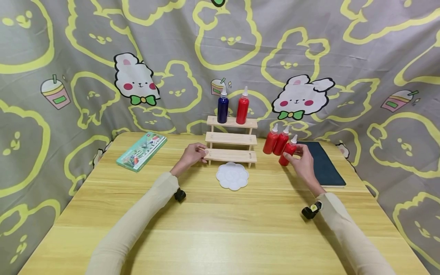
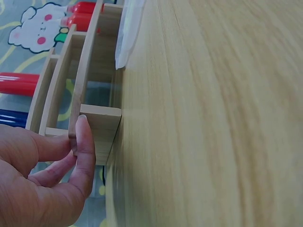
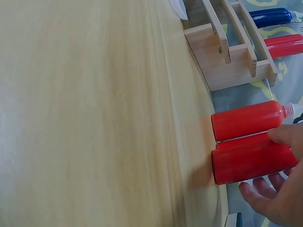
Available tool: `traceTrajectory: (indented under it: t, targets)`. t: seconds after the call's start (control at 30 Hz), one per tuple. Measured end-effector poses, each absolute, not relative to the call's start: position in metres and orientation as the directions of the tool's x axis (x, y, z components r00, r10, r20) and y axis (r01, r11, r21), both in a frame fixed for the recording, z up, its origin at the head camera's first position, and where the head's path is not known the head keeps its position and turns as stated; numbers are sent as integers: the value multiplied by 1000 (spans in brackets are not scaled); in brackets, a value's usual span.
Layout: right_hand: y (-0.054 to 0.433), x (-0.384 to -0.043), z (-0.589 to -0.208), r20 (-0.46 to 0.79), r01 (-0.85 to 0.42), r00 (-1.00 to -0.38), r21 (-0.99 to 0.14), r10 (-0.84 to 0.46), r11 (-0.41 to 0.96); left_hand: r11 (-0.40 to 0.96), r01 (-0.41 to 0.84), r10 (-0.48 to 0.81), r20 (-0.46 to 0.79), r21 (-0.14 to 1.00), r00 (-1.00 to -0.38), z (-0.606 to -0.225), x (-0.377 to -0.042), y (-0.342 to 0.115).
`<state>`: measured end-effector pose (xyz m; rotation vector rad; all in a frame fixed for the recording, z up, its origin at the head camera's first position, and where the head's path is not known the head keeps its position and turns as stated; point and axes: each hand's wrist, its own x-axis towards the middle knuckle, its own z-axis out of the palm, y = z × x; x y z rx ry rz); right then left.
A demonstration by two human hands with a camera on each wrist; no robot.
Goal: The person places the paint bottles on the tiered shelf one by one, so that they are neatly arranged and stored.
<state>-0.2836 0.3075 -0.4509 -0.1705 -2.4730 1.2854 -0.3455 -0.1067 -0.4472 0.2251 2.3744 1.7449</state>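
Observation:
My left hand (image 1: 194, 153) pinches the left end of the lowest step of a three-tier wooden rack (image 1: 231, 155) between thumb and fingers, as the left wrist view shows closely. On the rack's top step stand a dark blue squeeze bottle (image 1: 222, 110) and a red squeeze bottle (image 1: 242, 110), both with white nozzles. Right of the rack, my right hand (image 1: 303, 162) holds the nearest red squeeze bottle (image 1: 287, 153), thumb on one side and fingers on the other. Its base appears to rest on the table. Two more red bottles (image 1: 270, 142) stand upright just behind it.
A white flower-shaped palette (image 1: 232, 176) lies before the rack. On the left is a flat green illustrated box (image 1: 141, 151). A dark book (image 1: 324, 164) lies beyond my right hand. Behind the wooden table (image 1: 220, 229) hangs a grey patterned curtain (image 1: 178, 38).

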Motion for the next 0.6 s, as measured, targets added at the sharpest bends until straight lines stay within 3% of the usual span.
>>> traceTrajectory:
  t: [0.6]
  targets:
    - [307,-279,-448,248,-69,-933,-834,261,547,283,9,223,-56,959,-973,-447,-346,-107]
